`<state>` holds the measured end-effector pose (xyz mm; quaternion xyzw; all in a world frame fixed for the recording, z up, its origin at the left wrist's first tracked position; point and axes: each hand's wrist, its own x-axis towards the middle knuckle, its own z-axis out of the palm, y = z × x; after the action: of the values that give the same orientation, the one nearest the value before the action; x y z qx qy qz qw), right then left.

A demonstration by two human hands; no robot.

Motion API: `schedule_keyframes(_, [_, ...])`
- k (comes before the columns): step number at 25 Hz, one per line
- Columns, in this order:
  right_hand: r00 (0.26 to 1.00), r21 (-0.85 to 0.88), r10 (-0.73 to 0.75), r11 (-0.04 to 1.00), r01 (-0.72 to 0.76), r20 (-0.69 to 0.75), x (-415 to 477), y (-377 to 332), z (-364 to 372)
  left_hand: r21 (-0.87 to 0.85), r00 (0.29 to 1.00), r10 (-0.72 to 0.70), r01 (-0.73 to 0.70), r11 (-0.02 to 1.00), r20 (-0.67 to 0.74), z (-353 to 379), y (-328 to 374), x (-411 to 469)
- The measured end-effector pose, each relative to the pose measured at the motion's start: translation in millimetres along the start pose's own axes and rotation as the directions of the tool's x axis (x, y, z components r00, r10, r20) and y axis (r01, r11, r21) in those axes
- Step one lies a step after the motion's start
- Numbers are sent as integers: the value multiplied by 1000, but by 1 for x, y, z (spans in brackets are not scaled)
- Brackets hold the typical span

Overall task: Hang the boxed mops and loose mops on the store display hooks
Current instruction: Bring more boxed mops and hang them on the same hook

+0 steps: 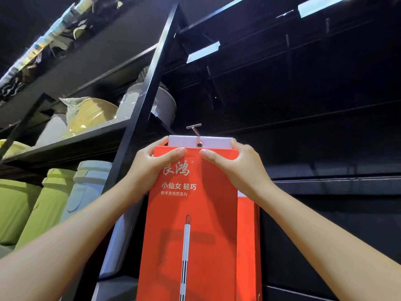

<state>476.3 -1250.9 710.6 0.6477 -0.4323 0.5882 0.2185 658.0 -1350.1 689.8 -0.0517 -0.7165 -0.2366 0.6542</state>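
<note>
A tall orange mop box (191, 231) with white lettering and a printed mop handle stands upright in front of me. Its white top flap (214, 142) has a hole that sits on a metal display hook (194, 128). My left hand (156, 164) grips the box's upper left corner, thumb across the front. My right hand (234, 164) grips the upper right corner the same way. A second orange box (248, 246) hangs right behind it, showing on the right side.
A black shelf upright (147, 101) runs diagonally left of the box. Left shelves hold wrapped bowls (91, 114) and green and pale blue bins (52, 205). Dark slat panel (314, 118) with bare hooks and white price tags (204, 52) fills the right.
</note>
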Motion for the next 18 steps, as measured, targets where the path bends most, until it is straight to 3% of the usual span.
schedule_keyframes(12, [1000,-29,-7,1000,7,-11,7,4,7,-31,998,-16,17,999,54,-8,-14,6])
schedule_keyframes(18, [993,-56,57,997,-51,105,13,4,4,-62,998,-2,7,998,70,-9,-16,6])
